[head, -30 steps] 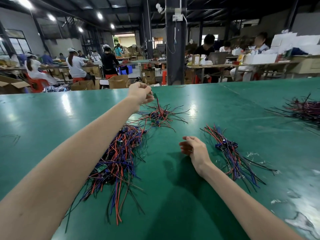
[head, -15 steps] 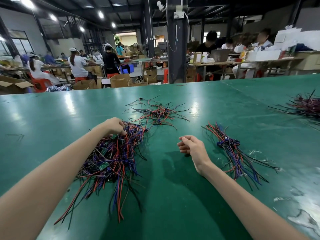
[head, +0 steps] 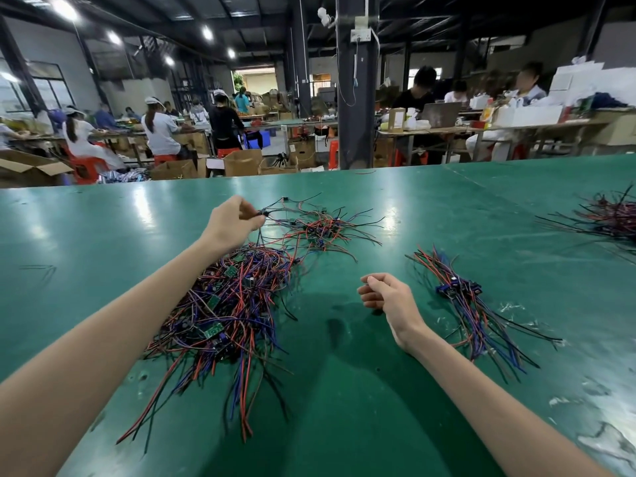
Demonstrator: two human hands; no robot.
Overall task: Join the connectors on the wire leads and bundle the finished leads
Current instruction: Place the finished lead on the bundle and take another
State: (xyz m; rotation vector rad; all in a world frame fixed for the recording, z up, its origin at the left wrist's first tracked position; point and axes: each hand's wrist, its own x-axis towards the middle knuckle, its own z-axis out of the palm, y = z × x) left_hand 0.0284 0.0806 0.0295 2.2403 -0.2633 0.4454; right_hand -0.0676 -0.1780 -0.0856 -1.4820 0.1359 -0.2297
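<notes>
Green table (head: 103,235) is carrying four lots of wire leads. L hand (head: 234,223) is reaching toward the far edge. It's pinching a small black connector (head: 263,214) and holding it just above the table, w/ thin leads trailing off into the small pile (head: 320,230) of red/black leads lying mid-table, toward the far edge.

Nearer the near edge the big pile (head: 227,304) is sprawling left of centre: red, blue and black leads w/ little green boards (head: 214,329) mixed in, its far side reaching the small pile.

R hand (head: 389,296) is resting on the table at centre, fingers loosely curled, not gripping anything I can see. Just beside it, toward the right edge, a bundle (head: 461,294) of leads w/ blue connectors is lying roughly parallel.

Another tangle (head: 605,216) is sitting at the right edge, well apart. People (head: 158,129) are sitting at benches (head: 447,130) beyond the far edge.
</notes>
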